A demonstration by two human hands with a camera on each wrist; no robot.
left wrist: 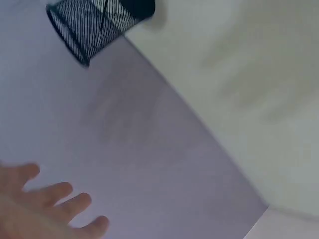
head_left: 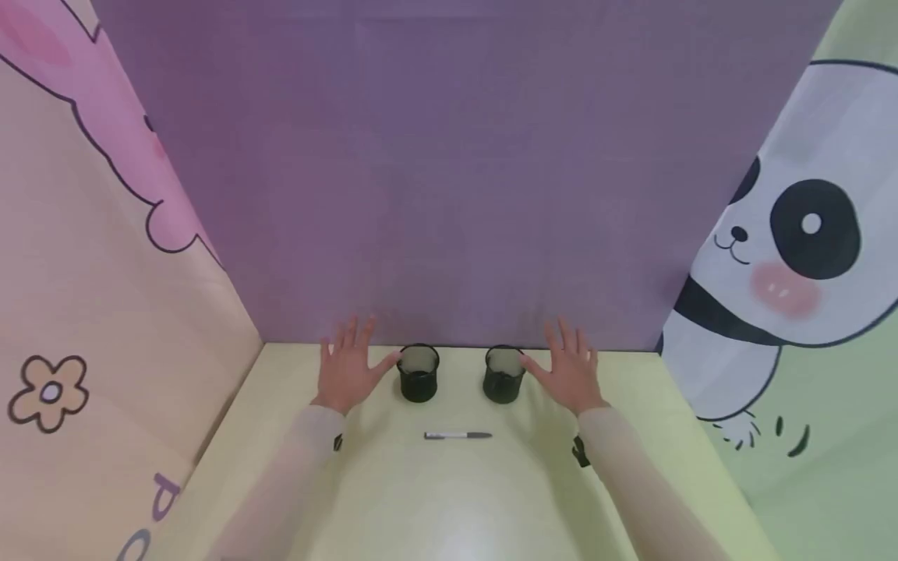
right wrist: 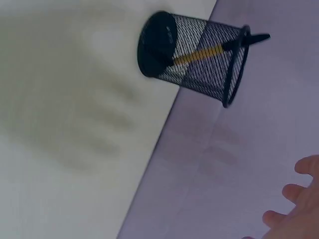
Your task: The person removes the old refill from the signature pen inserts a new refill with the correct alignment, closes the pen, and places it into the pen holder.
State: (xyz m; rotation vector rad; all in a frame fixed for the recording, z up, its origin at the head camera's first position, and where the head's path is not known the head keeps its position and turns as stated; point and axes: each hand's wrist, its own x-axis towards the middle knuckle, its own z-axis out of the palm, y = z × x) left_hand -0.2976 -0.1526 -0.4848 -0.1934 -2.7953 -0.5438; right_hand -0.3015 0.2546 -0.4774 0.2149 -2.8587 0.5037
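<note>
Two black mesh pen cups stand upright at the back of the table, the left cup and the right cup. My left hand is spread beside the left cup, its thumb at the rim; contact cannot be told. On the other side, my right hand has its fingers spread, thumb by the right cup's rim. Through the mesh in the right wrist view, a pen with a yellow barrel leans inside the cup. A thin dark stick shows in the left cup. Between my forearms lies a white-and-grey pen.
The pale yellow table meets a purple backdrop just behind the cups. A pink-and-cream printed panel rises at the left, and a panda-print panel at the right.
</note>
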